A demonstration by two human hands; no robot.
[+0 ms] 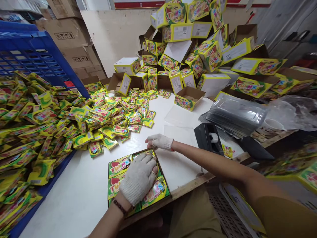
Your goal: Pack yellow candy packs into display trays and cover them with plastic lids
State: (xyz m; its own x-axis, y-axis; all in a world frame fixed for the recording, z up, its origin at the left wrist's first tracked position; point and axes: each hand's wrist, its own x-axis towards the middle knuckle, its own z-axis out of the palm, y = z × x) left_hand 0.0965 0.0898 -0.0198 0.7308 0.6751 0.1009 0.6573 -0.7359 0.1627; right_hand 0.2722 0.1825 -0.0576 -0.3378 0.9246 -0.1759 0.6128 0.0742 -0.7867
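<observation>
An open display box (pixel 108 185), full of flat yellow-green packs printed with fruit and bubbly letters, lies at the table's near edge. My left hand (pixel 138 177), in a white knit glove, rests on the packs (pixel 120 165) inside it, fingers stretched out and pressing flat across the middle. Just past the box's far right corner is my right hand (pixel 160 141), also gloved with bare fingertips. Its fingers reach left over the white tabletop (pixel 74 185), and no object shows in them. Packs under my left palm are hidden.
Loose packs (pixel 104 115) spill from a blue crate (pixel 49 56) at left. Empty display boxes (pixel 188 43) pile up at the back. To the right are a black tape dispenser (pixel 209 138), stacked clear plastic trays (pixel 235 114) and a plastic bag (pixel 289 110). Cartons (pixel 71 43) stand behind.
</observation>
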